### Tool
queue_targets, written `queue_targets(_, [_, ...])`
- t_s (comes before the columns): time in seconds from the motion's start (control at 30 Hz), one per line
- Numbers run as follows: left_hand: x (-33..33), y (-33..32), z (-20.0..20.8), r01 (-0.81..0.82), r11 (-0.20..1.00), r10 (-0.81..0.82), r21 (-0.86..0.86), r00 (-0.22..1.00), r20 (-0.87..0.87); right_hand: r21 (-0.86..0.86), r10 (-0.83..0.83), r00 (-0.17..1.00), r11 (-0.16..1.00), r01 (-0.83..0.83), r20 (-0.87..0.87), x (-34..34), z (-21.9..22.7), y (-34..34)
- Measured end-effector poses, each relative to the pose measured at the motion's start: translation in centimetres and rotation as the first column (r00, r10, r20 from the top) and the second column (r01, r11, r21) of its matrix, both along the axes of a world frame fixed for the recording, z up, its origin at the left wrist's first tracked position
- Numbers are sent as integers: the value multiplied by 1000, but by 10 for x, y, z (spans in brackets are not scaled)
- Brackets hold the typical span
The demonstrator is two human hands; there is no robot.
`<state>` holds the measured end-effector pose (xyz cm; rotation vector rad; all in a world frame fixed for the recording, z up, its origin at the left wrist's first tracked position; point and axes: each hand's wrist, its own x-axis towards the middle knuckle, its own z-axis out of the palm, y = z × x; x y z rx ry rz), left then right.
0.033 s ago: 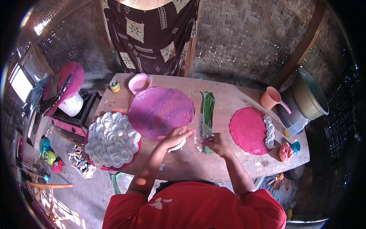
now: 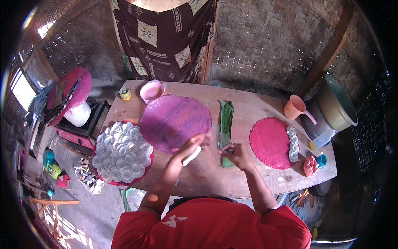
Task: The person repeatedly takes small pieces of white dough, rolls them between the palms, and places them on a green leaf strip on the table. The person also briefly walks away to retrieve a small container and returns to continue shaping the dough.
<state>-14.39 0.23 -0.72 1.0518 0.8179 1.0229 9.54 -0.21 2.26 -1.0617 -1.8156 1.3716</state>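
Note:
My left hand is over the table by the near edge of a purple round tray. A smooth, white, long-shaped thing is held against its palm; its kind is unclear. The fingers of that hand are smeared by motion. To its right, my right hand is closed in a pinch beside a green leaf strip. A thin see-through thing shows faintly at its fingertips, too blurred to name. The two hands are apart.
Small whitish cups crowd a round red tray at the left. Several more cups line the right edge of a pinkish-red round tray. Around stand a pink basin, a jar, an orange dipper and a blue cup.
The white thing in my left hand has tilted more upright. My left fingers have shifted slightly right, and the see-through thing by my right fingertips shows higher up.

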Motion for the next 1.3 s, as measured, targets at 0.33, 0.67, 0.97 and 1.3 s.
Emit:
queue_targets(0.33, [68, 2, -71, 170, 985, -82, 9, 428, 900, -76, -154, 987, 986, 151, -39, -48, -17, 0])
queue_targets(0.67, [74, -2, -114, -265, 954, 300, -143, 802, 516, 7, -28, 951, 999, 32, -309, -18, 1, 18])
queue_targets(0.97, [117, -47, -70, 455, 721, 349, 522, 412, -842, 183, -121, 667, 983, -23, 735, 26, -57, 117])
queue_targets(1.3, [127, -43, -79, 510, 744, 307, 431, 312, -899, 387, -160, 502, 836, -388, 850, 36, -83, 98])
